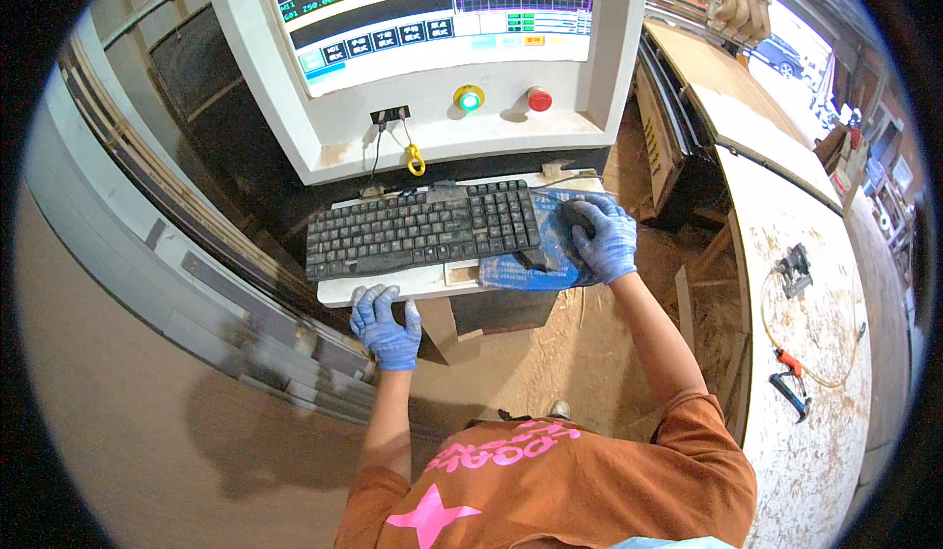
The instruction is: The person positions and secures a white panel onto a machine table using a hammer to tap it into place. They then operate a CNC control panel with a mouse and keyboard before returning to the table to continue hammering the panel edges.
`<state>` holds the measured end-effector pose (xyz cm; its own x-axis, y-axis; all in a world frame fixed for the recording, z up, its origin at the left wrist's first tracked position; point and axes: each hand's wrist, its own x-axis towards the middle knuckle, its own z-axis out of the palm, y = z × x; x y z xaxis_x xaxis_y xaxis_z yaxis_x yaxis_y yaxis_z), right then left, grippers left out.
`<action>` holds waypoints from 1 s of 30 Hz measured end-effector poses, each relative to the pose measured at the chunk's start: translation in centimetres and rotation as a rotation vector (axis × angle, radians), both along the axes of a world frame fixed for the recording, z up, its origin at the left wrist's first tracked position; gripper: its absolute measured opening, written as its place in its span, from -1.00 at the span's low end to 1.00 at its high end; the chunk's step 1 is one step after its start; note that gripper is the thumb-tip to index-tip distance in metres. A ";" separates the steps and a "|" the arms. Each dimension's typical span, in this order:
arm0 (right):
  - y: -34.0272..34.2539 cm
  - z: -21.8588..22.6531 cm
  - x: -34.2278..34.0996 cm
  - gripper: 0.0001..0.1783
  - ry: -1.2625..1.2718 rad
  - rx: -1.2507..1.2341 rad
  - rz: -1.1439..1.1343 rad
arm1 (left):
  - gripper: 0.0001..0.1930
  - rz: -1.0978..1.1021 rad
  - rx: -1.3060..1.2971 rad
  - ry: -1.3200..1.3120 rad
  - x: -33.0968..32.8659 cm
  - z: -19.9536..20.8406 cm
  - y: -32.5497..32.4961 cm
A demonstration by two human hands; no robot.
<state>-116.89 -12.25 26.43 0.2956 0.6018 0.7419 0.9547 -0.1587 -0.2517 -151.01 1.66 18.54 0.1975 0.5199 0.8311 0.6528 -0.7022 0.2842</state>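
Note:
My right hand (607,242), in a blue glove, rests over a dark computer mouse (572,215), its fingers curved round it. The mouse is mostly covered by the hand and lies on a blue printed mat (530,272). To the left of it is a dusty black keyboard (417,230), on a white shelf (403,286). My left hand (387,329), gloved too, lies with fingertips on the shelf's front edge, fingers spread and holding nothing. Above the shelf stands a white control cabinet with a lit screen (442,9).
Below the screen sit a green-lit button (470,100), a red knob (539,99) and a yellow key-like loop (416,161). At right, a long dusty workbench (815,353) bears an air gun with an orange part (789,362) and a small dark tool (794,269). Stacked panels line the left.

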 end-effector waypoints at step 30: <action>-0.1 -0.1 -0.2 -0.67 0.005 -0.035 -0.013 | -0.67 -0.014 0.019 -0.007 0.0 -0.1 0.2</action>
